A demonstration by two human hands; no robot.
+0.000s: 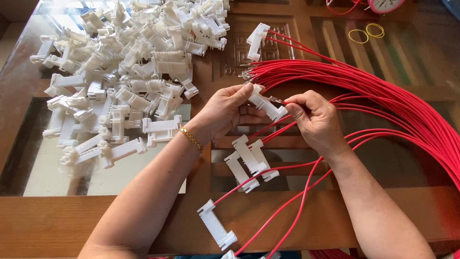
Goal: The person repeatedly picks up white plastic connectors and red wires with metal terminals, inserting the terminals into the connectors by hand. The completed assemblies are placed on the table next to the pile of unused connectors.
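Two hands meet mid-surface: left hand (225,108) pinches a white clip (266,104) steady, so right hand (314,120), fingers closed on a red wire (306,165), can align its tip.

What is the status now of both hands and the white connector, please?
Left hand holds white connector. Right hand pinches red wire at its end. Finished connectors lie below; nothing in the way.

A wooden, glass-topped desk (57,225) is carrying a heap of white plastic connectors (129,72), red wires (383,91), and two yellow rubber bands (366,32).
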